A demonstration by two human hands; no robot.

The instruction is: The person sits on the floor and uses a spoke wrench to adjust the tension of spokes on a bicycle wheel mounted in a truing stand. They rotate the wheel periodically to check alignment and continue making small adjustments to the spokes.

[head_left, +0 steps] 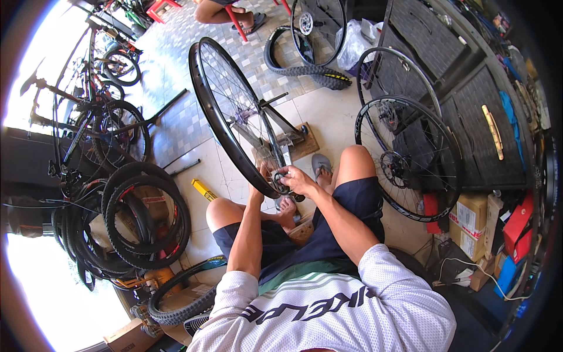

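Note:
A bicycle wheel with a black rim and thin spokes stands tilted in a truing stand in front of me. My left hand is at the near, lower part of the rim, its fingers curled round it and partly hidden behind it. Close by on the right, my right hand is closed in a pinch on a small dark round spoke wrench, held against the spokes near the rim. The stand rests on a wooden base on the floor between my feet.
Several tyres hang at the left beside parked bicycles. Two wheels lean on dark drawers at the right, above cardboard boxes. A yellow box lies near my left knee. Another person's legs show at the far side.

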